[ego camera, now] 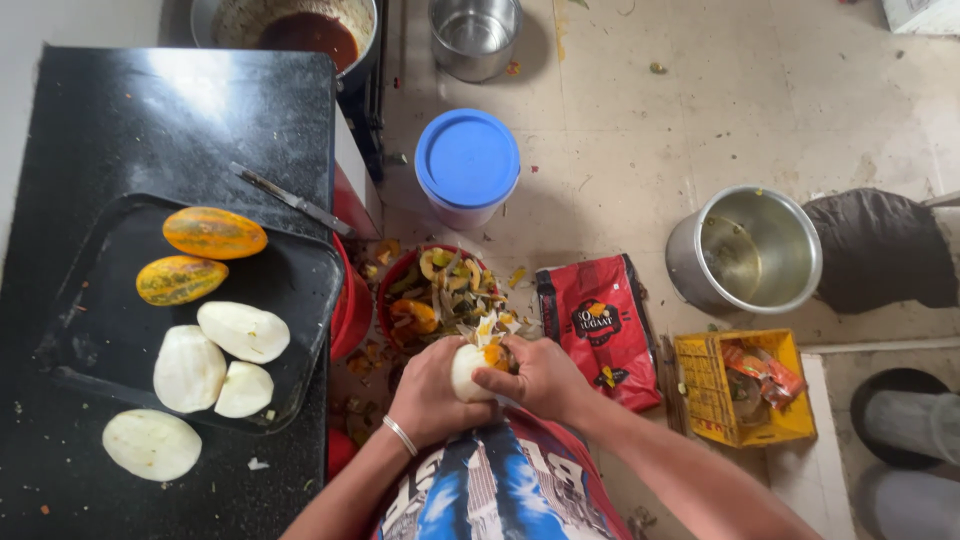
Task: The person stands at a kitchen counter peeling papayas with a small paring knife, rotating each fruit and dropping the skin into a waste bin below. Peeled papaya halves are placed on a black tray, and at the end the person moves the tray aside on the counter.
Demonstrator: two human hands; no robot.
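My left hand [428,392] grips a pale, partly peeled cucumber-like fruit [467,368] over the floor. My right hand [545,378] presses against the fruit's far end, where yellow-orange skin remains; any tool in it is hidden. Just beyond both hands a red bin [392,282] holds a heap of peelings. On the black counter to the left, a dark tray [310,275] carries two unpeeled orange-green fruits [213,232] and three peeled white ones [243,331]. Another peeled one [151,444] lies on the counter in front of the tray.
A knife [290,200] lies on the counter [150,120]. On the floor stand a blue-lidded container [467,160], a steel pot [745,250], a smaller steel vessel [474,35], a red packet [598,325] and a yellow crate [740,388]. A pan of dark liquid [310,30] sits top left.
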